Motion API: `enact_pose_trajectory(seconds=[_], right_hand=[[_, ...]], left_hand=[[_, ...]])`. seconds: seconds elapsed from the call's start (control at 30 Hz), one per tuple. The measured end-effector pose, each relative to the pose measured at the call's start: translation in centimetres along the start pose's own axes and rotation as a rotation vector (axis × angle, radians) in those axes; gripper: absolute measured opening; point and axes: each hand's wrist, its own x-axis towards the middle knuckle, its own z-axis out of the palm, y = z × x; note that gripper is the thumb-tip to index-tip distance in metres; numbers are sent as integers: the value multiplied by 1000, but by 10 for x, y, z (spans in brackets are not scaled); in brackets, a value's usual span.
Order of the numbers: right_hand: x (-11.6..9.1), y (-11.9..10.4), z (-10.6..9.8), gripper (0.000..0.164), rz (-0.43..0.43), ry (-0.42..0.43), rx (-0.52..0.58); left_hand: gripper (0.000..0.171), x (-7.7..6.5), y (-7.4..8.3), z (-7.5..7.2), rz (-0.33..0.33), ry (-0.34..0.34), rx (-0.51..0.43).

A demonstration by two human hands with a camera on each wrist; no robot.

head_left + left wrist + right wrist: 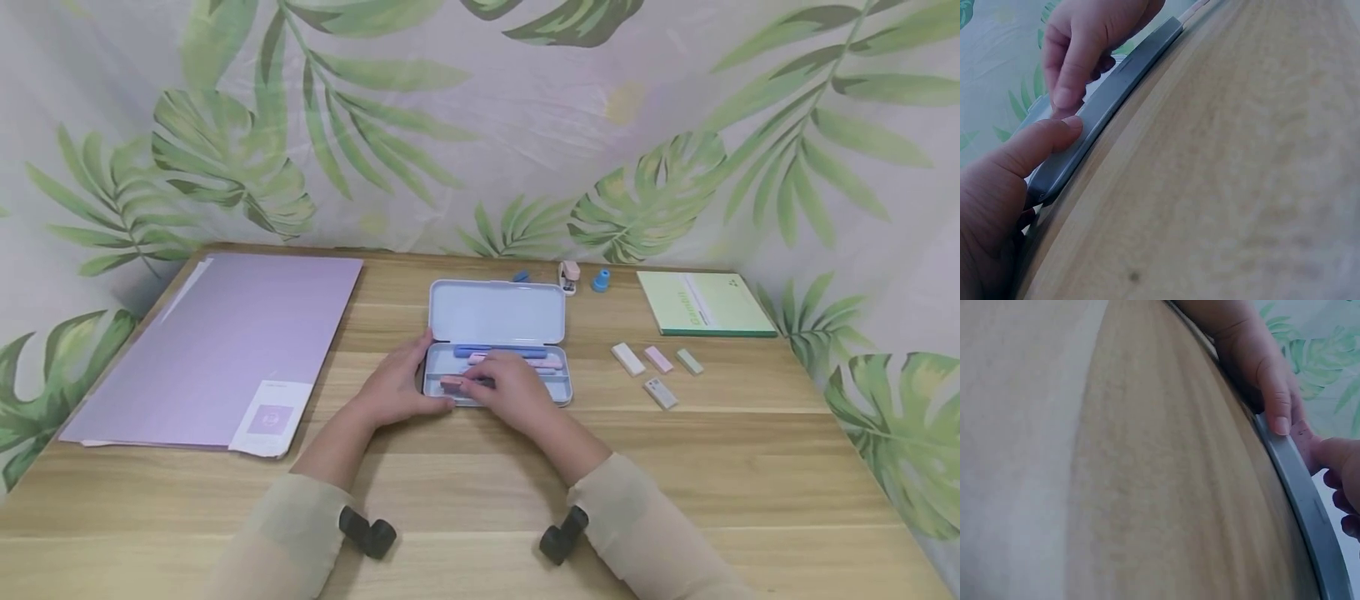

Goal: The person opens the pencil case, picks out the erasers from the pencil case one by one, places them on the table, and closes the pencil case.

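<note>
A light blue pencil case (497, 312) lies with its lid raised at the back, in the middle of the table. My left hand (393, 379) grips its left end, the thumb on the front rim in the left wrist view. With thumb and fingers, my right hand (512, 390) pinches a small pink eraser (452, 383) at the left of the front compartment. The right wrist view shows the eraser (1305, 447) just inside the case wall (1297, 487). Behind it, in the back compartment, lie a blue pen (498, 352) and pink pens (551, 363), partly covered by my right hand.
Right of the case lie a white eraser (627, 359), a pink one, a green one and a patterned block (661, 393). A green notebook (705, 304), pink stapler (568, 277) and small blue object (601, 280) stand farther back. A purple folder (247, 333) covers the left side.
</note>
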Motion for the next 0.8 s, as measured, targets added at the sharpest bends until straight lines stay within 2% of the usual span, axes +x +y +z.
enact_pose_trajectory(seconds=[0.2, 0.43, 0.6, 0.8], right_hand=[[-21, 18, -22, 19, 151, 138, 163], [-52, 58, -54, 21, 282, 237, 213], [-75, 86, -71, 20, 324, 382, 214], [-107, 119, -88, 19, 480, 533, 148]], left_hand=[[120, 1, -1, 1, -13, -5, 10], [122, 1, -2, 2, -8, -5, 10], [121, 2, -1, 2, -6, -1, 5], [121, 2, 0, 2, -11, -11, 7]])
